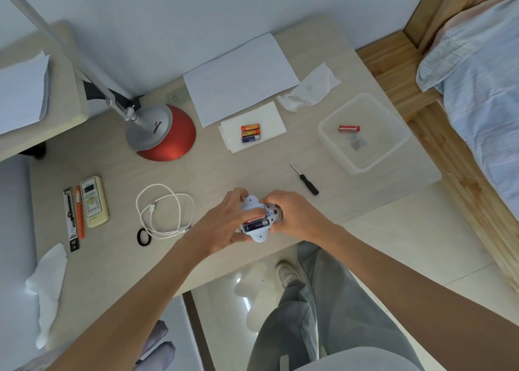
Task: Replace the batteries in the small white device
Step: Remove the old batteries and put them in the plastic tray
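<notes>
Head view looks down on a pale worktop. Far beyond the fingers and to their left stands a red and silver lamp base, which carries the only print I can read, "COOPER". A clear plastic tub sits beyond the fingers to their right, with one red battery lying in it. Above the worktop's near edge, the left hand and right hand both grip the small white device, fingers curled round its ends. Its battery bay faces up, uncovered. A black-handled screwdriver lies just beyond the right fingers. Three loose batteries, two orange and one dark blue, rest on white paper straight beyond the fingers. Their labels are too small to read. Between the fingers, two cells sit in the bay, one reddish and one dark blue. The step looks like working cells in or out of that bay. To do it well, steady the body with one hand, push each cell toward its spring end before tilting it, match the polarity marks, and stay over the worktop so nothing rolls off.
</notes>
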### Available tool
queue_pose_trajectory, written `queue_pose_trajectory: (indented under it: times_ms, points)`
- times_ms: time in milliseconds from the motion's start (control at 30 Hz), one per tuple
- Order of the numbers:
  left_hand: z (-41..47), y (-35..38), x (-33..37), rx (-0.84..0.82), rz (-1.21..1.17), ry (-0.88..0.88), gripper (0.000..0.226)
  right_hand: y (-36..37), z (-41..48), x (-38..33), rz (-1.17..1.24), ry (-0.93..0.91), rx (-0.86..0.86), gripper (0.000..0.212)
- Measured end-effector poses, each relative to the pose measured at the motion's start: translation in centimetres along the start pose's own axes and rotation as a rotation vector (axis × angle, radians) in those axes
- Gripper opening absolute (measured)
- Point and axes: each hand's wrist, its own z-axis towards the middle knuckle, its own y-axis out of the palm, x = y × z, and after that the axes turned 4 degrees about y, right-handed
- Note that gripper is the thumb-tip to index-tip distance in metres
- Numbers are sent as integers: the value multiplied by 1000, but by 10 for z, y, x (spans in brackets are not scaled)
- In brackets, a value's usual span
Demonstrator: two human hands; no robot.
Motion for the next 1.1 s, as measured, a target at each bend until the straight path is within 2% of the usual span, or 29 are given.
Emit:
queue_pose_trajectory:
  times_ms: [433, 1100]
  points:
    - [3, -1, -3, -43, 26, 24, 86, -3, 3, 0, 5, 3, -37, 46]
    - [-1, 13, -3, 27, -16, 7, 79, -7, 1, -6, 10, 20, -66, 50]
